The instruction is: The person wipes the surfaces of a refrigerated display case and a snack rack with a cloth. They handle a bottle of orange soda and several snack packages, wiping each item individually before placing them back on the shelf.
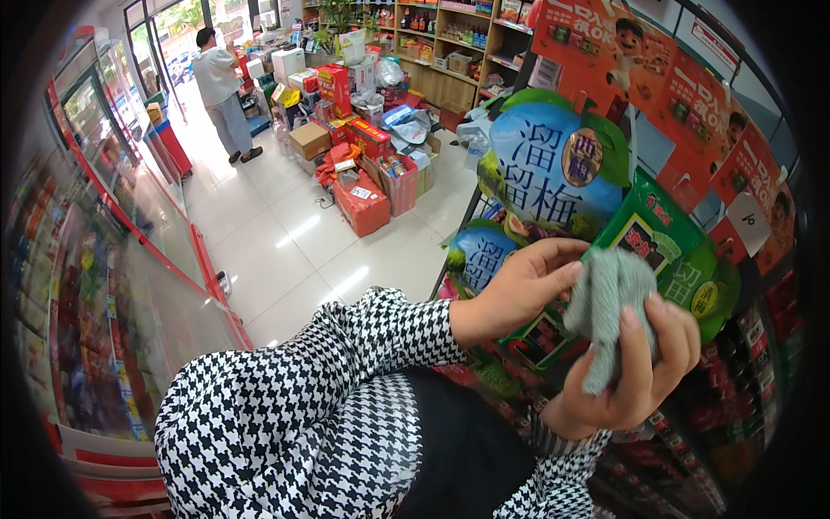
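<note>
A folded grey-green cloth (613, 311) is gripped in my right hand (639, 370), in front of the hanging snack bags at the right. My left hand (535, 285) is at the cloth's upper left, its thumb near the cloth's edge and its fingers curled by a green snack bag (648, 220); whether it pinches the cloth or the bag I cannot tell. Above my left hand hangs a large blue and green plum snack bag (557, 162). A smaller bag of similar look (483, 253) hangs to the left of that hand. Another green bag (703, 285) is right of the cloth.
Orange-red printed cards (700, 110) hang along the rack's top. A glass-doored display cooler (162, 259) stands at the left. Cartons and a red box (363, 207) lie on the tiled floor ahead. A person (224, 97) stands near the doorway; stocked wooden shelves (447, 45) line the back.
</note>
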`<action>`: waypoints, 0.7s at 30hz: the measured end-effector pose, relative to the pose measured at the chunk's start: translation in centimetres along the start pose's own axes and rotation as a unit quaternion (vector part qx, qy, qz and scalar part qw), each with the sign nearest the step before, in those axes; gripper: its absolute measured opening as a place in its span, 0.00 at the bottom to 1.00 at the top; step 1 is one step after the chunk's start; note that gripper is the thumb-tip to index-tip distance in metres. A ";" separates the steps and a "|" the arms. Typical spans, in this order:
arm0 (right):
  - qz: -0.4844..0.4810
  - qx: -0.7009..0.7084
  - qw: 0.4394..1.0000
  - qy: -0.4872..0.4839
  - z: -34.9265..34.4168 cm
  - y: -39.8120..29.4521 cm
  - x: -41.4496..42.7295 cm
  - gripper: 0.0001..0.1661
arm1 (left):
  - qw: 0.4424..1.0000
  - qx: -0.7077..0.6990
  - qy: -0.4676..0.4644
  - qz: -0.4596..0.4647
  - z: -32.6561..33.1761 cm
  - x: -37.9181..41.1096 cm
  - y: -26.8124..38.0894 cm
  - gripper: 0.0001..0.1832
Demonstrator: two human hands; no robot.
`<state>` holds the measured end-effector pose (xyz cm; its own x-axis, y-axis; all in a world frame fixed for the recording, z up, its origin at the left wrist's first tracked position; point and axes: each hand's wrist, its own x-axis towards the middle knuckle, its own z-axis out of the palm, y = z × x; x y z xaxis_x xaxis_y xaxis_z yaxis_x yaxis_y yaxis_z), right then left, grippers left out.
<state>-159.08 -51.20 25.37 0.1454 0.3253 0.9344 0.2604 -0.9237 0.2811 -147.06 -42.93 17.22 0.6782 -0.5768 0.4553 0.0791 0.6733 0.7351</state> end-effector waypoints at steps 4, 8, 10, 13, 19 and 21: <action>-0.015 0.025 0.999 0.022 6.2 -0.3 4.5 0.20 | 0.986 -0.162 -0.013 -0.038 0.1 0.1 0.0 0.22; 0.004 -0.029 0.999 -0.017 12.3 0.2 5.5 0.19 | 0.978 -0.185 -0.008 -0.097 -1.1 0.1 -1.6 0.17; 0.011 -0.042 0.998 -0.044 14.0 0.2 4.2 0.18 | 0.960 -0.243 0.023 -0.138 -1.4 -0.3 -1.5 0.17; 0.019 -0.041 0.996 -0.077 15.2 0.3 2.3 0.16 | 0.950 -0.261 0.036 -0.165 -1.2 -0.7 -1.8 0.19; 0.013 0.036 0.989 -0.140 14.0 -1.5 0.3 0.10 | 0.922 -0.361 -0.078 -0.119 -2.7 -1.5 -3.9 0.21; 0.006 0.061 0.985 -0.162 13.3 -2.1 -0.1 0.11 | 0.911 -0.381 -0.137 -0.085 -3.4 -1.0 -5.7 0.23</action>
<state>-146.92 -46.55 21.77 0.4413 0.3801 0.8128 0.3659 -0.9033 0.2238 -145.68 -44.62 10.90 0.4095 -0.7267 0.5515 0.7207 0.6284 0.2929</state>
